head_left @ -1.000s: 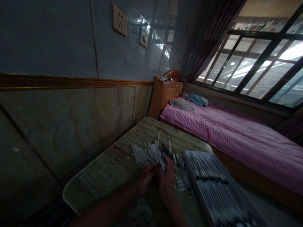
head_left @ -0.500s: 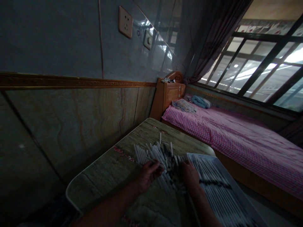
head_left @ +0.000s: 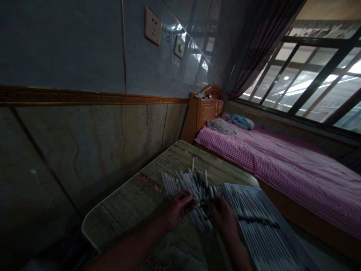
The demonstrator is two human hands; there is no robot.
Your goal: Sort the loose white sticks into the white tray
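Note:
A loose pile of white pens with dark parts (head_left: pixel 189 181) lies spread on the table (head_left: pixel 124 199) in front of me. At the pile's near left side, my left hand (head_left: pixel 180 207) is closed, with a slim white pen (head_left: pixel 189 195) pinched between thumb and fingers. My right hand (head_left: pixel 223 214) is at the pile's right side, fingers curled together and pointing down among the pens; what they grip is hidden. Just right of that hand, a clear plastic tray (head_left: pixel 291 218) holds many similar pens in neat parallel rows, with a dark band of grips across them.
A tiled wall (head_left: pixel 121 131) with a wooden trim runs along the table's left side. Beyond the table stands a bed (head_left: pixel 270 154) with a pink checked sheet and a wooden headboard (head_left: pixel 207 111). A window (head_left: pixel 310 79) is at the right.
My right hand has shifted slightly left and its fingers have drawn in closer at the pile. My left hand keeps its pen almost in place. The view has turned slightly.

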